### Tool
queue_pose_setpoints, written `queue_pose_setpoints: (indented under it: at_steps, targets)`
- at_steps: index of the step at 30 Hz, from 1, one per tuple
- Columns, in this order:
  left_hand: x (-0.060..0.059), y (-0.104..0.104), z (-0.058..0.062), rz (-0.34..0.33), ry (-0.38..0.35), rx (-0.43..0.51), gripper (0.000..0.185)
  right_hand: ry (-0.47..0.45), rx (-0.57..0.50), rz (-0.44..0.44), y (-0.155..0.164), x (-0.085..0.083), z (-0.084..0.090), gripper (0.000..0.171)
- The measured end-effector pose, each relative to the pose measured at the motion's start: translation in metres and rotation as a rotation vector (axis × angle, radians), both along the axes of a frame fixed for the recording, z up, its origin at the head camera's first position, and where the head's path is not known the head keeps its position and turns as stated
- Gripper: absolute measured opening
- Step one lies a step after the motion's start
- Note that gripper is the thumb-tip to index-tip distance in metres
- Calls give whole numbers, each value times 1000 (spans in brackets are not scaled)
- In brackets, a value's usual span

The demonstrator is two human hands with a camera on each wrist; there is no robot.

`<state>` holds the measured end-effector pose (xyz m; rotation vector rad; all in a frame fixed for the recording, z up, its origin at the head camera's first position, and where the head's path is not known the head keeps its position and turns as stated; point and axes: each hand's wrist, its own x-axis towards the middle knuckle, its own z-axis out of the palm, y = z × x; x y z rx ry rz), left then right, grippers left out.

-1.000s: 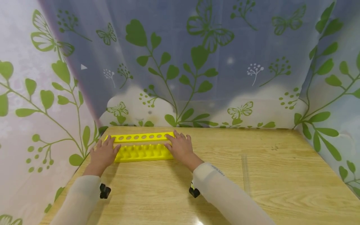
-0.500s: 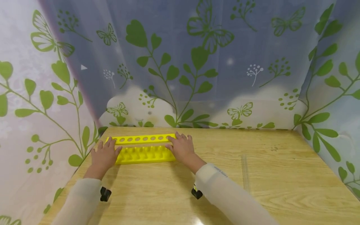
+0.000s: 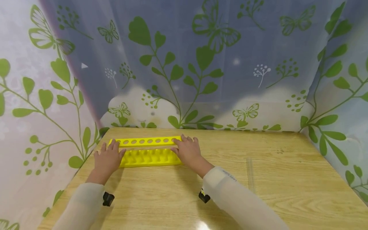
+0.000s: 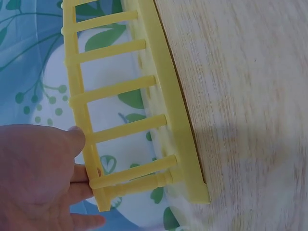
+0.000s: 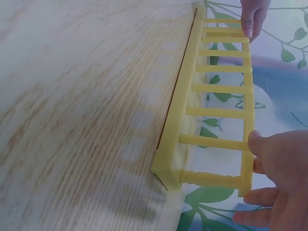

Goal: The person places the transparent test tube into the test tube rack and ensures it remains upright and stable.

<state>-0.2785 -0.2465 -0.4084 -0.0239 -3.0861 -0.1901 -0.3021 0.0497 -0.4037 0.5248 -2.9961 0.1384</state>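
A yellow plastic test tube rack (image 3: 150, 157) stands on the wooden table near its back left, with a row of round holes along its top plate. My left hand (image 3: 106, 159) pinches the top plate at the left end, thumb on the near side. At the other end my right hand (image 3: 188, 151) pinches the same plate. In the left wrist view the rack's base (image 4: 179, 125) lies along the tabletop, and upright posts join it to the top plate. The right wrist view has both hands at opposite ends of the rack. No tubes sit in it.
The wooden table (image 3: 161, 195) reaches toward me and to the right. A clear strip (image 3: 250, 174), perhaps tape, lies on its right part. A leaf-and-butterfly patterned curtain (image 3: 178, 64) hangs behind and at both sides.
The rack has shifted slightly to the right, together with both hands. Their hold on its ends looks the same.
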Motion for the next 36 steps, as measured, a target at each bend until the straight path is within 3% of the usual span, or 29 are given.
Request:
queue_pose_setpoints:
  at_steps: [7, 16, 36]
  targets:
    - [3, 6, -1, -6, 19, -22, 58, -5, -3, -2, 4, 1, 1, 47]
    - [7, 11, -3, -79, 102, -90, 55, -22, -9, -3, 7, 4, 0, 47]
    - [10, 17, 1, -74, 88, -134, 56, 23, 1, 3, 10, 6, -1, 46]
